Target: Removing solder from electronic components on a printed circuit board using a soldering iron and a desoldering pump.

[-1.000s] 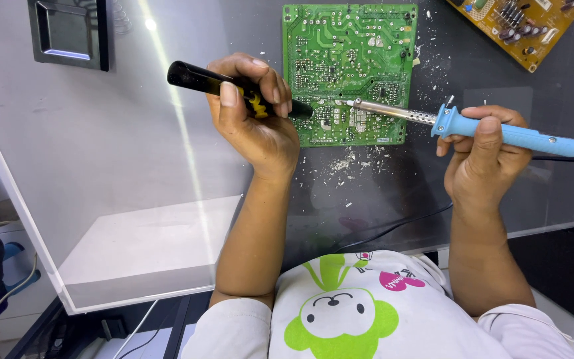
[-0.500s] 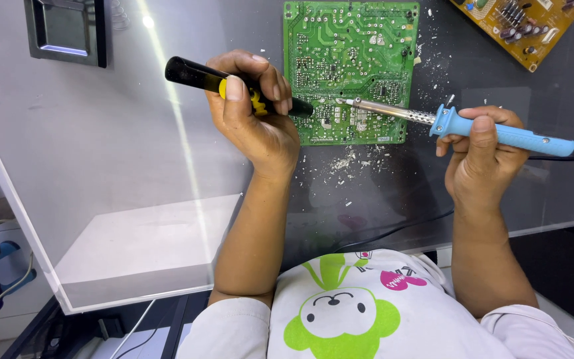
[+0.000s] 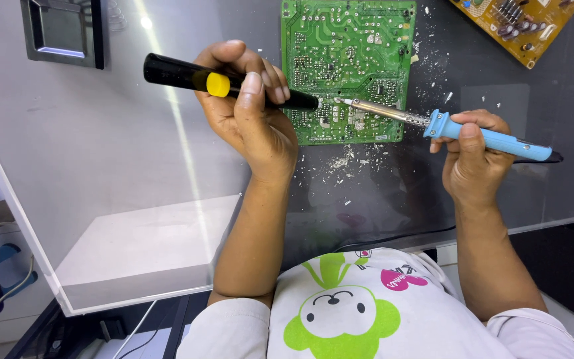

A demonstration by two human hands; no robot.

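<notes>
Little moved, soldering iron (image 3: 473, 133) perhaps tip-leftward

Board (image 3: 348, 66): on the table (image 3: 101, 166), far middle.
Pump (image 3: 227, 83): left of the iron (image 3: 446, 126), tips near, perhaps touching, over the board.
Second board (image 3: 519, 26): far right.

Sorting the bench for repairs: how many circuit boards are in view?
2. A green circuit board lies at top centre, under both tool tips; an orange circuit board sits at the top right corner, cut off by the frame. Others may lie out of view.
</notes>
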